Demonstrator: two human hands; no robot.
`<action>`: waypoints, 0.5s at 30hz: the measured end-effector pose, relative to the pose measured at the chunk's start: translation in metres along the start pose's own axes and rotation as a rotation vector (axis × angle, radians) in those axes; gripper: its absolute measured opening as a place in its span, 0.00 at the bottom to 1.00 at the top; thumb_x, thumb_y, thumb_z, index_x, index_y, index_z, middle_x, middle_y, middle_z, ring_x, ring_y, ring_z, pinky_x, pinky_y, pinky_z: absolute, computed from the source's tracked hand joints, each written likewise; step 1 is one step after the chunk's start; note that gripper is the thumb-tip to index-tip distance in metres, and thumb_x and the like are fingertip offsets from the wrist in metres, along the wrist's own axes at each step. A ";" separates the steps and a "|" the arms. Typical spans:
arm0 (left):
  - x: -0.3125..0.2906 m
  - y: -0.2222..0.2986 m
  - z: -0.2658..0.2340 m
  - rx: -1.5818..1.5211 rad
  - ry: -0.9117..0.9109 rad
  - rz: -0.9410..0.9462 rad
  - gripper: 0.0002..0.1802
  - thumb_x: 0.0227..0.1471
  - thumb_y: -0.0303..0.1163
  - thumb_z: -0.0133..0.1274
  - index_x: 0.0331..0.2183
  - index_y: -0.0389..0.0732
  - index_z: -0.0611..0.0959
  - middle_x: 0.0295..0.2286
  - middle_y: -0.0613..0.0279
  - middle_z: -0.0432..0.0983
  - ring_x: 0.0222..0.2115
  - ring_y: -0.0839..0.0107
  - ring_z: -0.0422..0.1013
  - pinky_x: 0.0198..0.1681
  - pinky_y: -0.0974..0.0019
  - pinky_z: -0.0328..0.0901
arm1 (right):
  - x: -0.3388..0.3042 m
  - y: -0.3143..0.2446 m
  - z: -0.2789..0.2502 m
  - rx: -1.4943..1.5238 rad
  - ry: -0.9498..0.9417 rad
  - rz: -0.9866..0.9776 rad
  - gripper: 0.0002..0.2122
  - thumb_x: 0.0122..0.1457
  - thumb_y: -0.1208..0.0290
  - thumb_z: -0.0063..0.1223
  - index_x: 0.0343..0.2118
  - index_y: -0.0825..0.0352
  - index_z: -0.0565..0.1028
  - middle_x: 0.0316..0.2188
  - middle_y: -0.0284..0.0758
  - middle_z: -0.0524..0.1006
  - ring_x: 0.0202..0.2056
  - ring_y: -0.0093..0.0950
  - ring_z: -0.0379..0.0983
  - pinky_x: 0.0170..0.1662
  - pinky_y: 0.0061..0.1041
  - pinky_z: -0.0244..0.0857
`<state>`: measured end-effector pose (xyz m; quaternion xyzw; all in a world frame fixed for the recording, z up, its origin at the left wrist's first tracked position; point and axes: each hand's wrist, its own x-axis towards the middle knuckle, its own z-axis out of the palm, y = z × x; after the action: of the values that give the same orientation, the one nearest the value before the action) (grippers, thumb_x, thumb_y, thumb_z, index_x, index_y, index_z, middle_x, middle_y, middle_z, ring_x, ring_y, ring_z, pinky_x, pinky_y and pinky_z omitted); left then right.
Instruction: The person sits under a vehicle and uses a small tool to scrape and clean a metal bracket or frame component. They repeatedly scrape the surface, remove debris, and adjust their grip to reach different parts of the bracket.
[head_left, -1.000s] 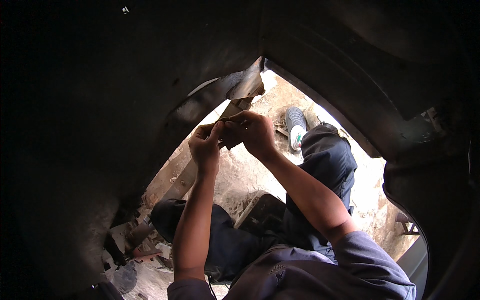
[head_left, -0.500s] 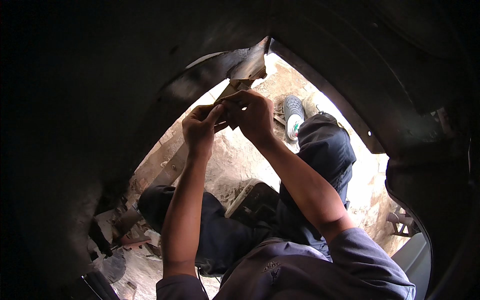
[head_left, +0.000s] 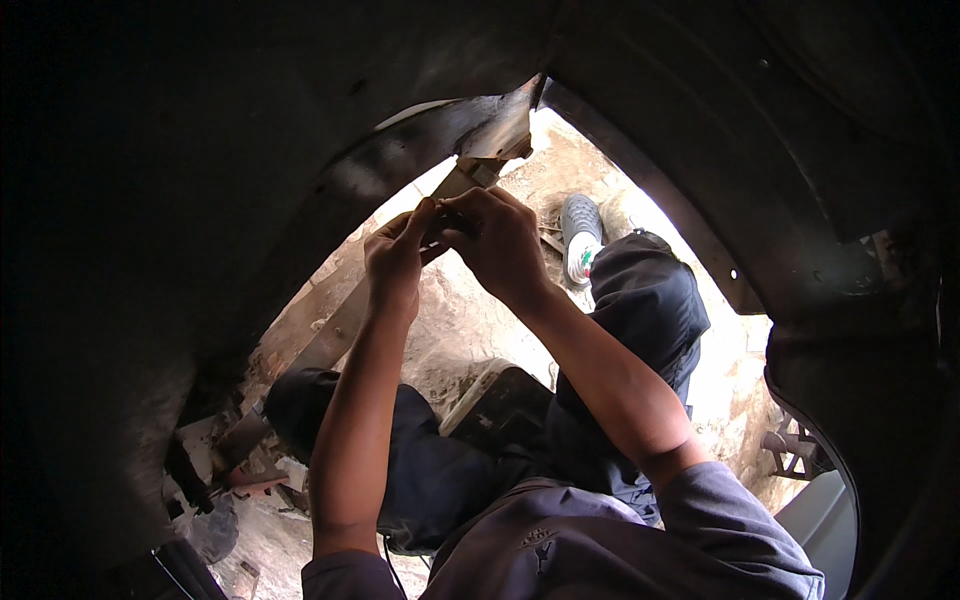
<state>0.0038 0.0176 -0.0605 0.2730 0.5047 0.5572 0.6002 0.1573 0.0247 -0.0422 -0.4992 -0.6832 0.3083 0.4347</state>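
Both my hands are raised close together in the gap below a dark curved metal panel [head_left: 470, 130]. My left hand [head_left: 393, 258] is closed, its thumb and fingers pinched at the tips. Facing it, my right hand [head_left: 500, 235] has its fingers bent inward, nearly touching the left fingertips. Something small and dark shows between the fingertips, mostly covered by them; its kind is too unclear to tell. A flat brownish strip [head_left: 460, 180] shows just past the fingers, below the panel's lower edge.
Dark sheet metal surrounds the opening, with a right edge strip [head_left: 650, 190] slanting down. Below are my bent legs, my grey shoe [head_left: 580, 220], and a dark block [head_left: 505, 405] between the legs. Debris [head_left: 260, 480] lies at lower left; a grey panel [head_left: 825, 520] stands at lower right.
My fingers have shifted slightly; the left thumb points more upward and the right hand has turned a little. A dark corner that showed below the fingers is now out of sight.
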 end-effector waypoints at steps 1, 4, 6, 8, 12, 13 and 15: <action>-0.001 0.002 0.000 0.027 -0.023 0.002 0.18 0.60 0.41 0.64 0.41 0.36 0.86 0.36 0.57 0.85 0.36 0.70 0.83 0.41 0.65 0.78 | 0.002 0.002 0.000 0.034 0.010 0.040 0.10 0.55 0.75 0.67 0.40 0.67 0.83 0.38 0.44 0.81 0.39 0.39 0.82 0.45 0.34 0.76; -0.005 0.012 0.009 0.066 -0.072 0.011 0.18 0.61 0.43 0.64 0.43 0.36 0.87 0.36 0.60 0.85 0.37 0.72 0.82 0.41 0.67 0.76 | 0.008 0.019 -0.002 0.152 0.027 0.120 0.07 0.59 0.74 0.66 0.38 0.67 0.80 0.37 0.40 0.82 0.38 0.32 0.84 0.41 0.30 0.76; -0.005 0.013 0.013 0.075 -0.087 0.014 0.19 0.61 0.43 0.63 0.43 0.37 0.88 0.37 0.61 0.85 0.37 0.73 0.81 0.41 0.69 0.75 | 0.016 0.029 -0.003 0.433 0.100 0.275 0.06 0.63 0.72 0.64 0.39 0.65 0.79 0.35 0.34 0.81 0.34 0.26 0.82 0.36 0.26 0.76; -0.004 0.010 0.015 0.079 -0.094 0.011 0.19 0.61 0.44 0.64 0.44 0.39 0.87 0.38 0.61 0.85 0.38 0.73 0.81 0.42 0.69 0.73 | 0.027 0.035 -0.007 0.624 0.203 0.364 0.05 0.67 0.70 0.61 0.41 0.63 0.76 0.34 0.28 0.78 0.31 0.19 0.76 0.33 0.22 0.71; 0.002 0.004 0.017 0.115 -0.092 -0.005 0.19 0.60 0.44 0.64 0.47 0.41 0.86 0.40 0.59 0.85 0.40 0.69 0.81 0.47 0.66 0.73 | 0.054 0.030 -0.020 0.788 0.586 0.329 0.10 0.68 0.64 0.60 0.40 0.67 0.77 0.31 0.30 0.78 0.31 0.18 0.70 0.37 0.20 0.65; 0.002 0.005 0.019 0.111 -0.094 -0.002 0.20 0.60 0.44 0.63 0.47 0.40 0.86 0.39 0.59 0.85 0.40 0.69 0.81 0.47 0.66 0.73 | 0.063 0.033 -0.020 0.817 0.615 0.305 0.10 0.68 0.65 0.60 0.40 0.67 0.78 0.31 0.30 0.79 0.33 0.18 0.71 0.38 0.20 0.65; 0.000 0.007 0.025 0.108 -0.099 0.002 0.20 0.61 0.44 0.62 0.47 0.40 0.86 0.39 0.59 0.85 0.40 0.69 0.81 0.47 0.65 0.72 | 0.080 0.035 -0.015 0.877 0.679 0.258 0.10 0.68 0.65 0.60 0.41 0.68 0.79 0.32 0.31 0.79 0.36 0.18 0.72 0.42 0.20 0.66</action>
<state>0.0234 0.0253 -0.0463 0.3328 0.5036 0.5154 0.6082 0.1758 0.1116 -0.0430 -0.4226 -0.2467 0.4359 0.7553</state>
